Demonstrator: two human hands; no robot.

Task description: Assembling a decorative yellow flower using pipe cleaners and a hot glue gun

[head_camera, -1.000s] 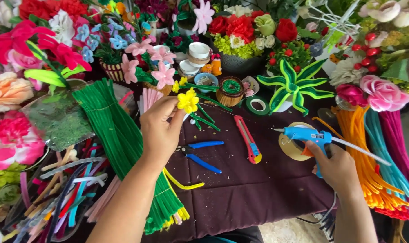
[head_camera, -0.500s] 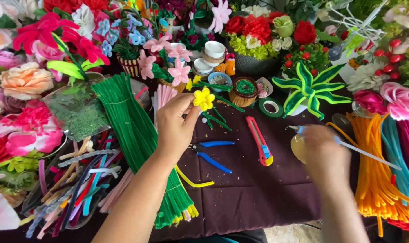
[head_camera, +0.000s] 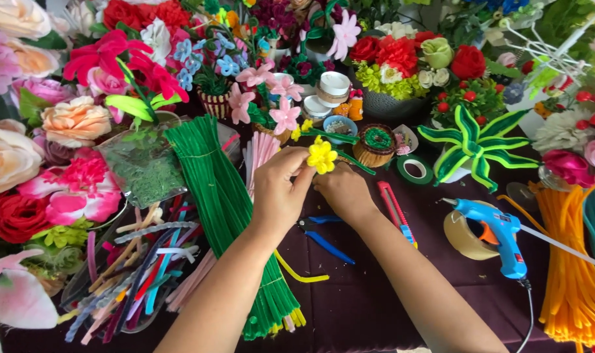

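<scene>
Crowded with artificial blooms on every side, the dark purple worktop [head_camera: 376, 307] carries craft supplies around two bare hands that meet at its middle. Left hand [head_camera: 281, 193] has its grip clamped on a small yellow flower [head_camera: 322, 157], fingertips pinching just below the petals — right hand [head_camera: 344, 189] touches the same stem from the other side, but whether its fingers close on it cannot be told. Just left of the left grip lies a long bundle of green pipe cleaners [head_camera: 228, 209]. Below the hands sit blue-handled pliers [head_camera: 323, 238] beside a yellow pipe cleaner [head_camera: 300, 274]. Right of the right grip lies a red utility knife [head_camera: 397, 212]; farther right, a blue glue gun [head_camera: 497, 232] rests against a tape roll [head_camera: 461, 238], well apart from both hands.
</scene>
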